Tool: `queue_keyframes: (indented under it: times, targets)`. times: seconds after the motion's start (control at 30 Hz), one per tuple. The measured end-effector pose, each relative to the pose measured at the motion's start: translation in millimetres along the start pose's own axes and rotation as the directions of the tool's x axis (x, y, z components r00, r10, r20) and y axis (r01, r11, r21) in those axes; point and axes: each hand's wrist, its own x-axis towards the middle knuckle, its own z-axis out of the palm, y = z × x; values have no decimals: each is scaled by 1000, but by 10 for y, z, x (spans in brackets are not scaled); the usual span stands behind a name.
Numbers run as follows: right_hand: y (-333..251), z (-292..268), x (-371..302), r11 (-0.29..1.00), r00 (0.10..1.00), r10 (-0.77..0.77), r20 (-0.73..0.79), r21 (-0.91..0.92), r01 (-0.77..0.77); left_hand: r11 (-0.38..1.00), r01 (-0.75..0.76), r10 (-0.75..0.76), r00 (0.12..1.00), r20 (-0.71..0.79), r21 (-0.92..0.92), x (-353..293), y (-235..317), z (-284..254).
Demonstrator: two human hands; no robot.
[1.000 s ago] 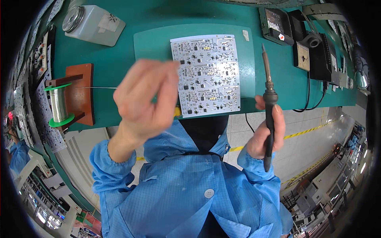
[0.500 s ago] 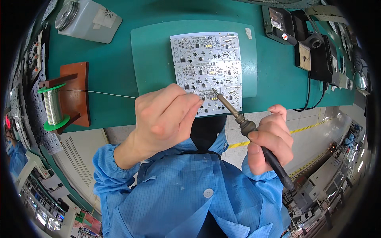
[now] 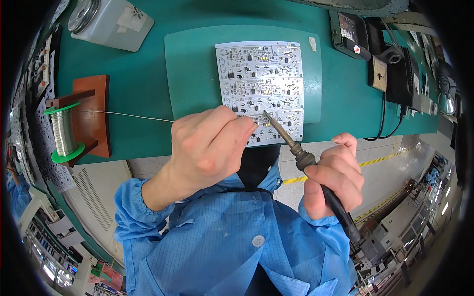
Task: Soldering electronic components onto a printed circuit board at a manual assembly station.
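Observation:
A white circuit board panel (image 3: 261,84) with rows of small parts lies on a pale green mat (image 3: 192,74). Over its near left corner, my left hand (image 3: 210,143) is closed in a pinch on solder wire (image 3: 140,117), which runs back to a green-ended spool (image 3: 63,132) on a brown wooden stand (image 3: 98,118). My fingers hide the wire's free end. My right hand (image 3: 335,177) grips the black handle of a soldering iron (image 3: 306,160). The iron's tip is at the panel's nearest section, just right of my left fingertips; whether it touches cannot be made out.
A whitish square-sided bottle (image 3: 116,27) with a metal lid stands at the far left. At the far right sit a black soldering station (image 3: 400,81) with cables and a dark open box (image 3: 348,32). The green table's (image 3: 345,118) near edge runs just below the panel.
The view has shifted slightly, so the panel and mat appear a little further right. Both hands keep their grips, and the iron's tip stays over the nearest section.

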Motion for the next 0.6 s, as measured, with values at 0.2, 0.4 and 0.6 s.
queue_keyframes:
  times: [0.2, 0.4, 0.6]
  targets:
    - [-27, 31, 17, 999, 999, -3, -36, -33, 2, 1000, -16, 16, 1000, -22, -10, 26, -4, 16]
    - [23, 27, 20, 999, 997, -3, -75, -35, 0, 999, 37, -38, 998, -54, -20, 43, -8, -76]
    - [460, -91, -20, 992, 936, 55, -349, -89, -92, 990, 108, -120, 984, -130, -94, 142, -55, -172]
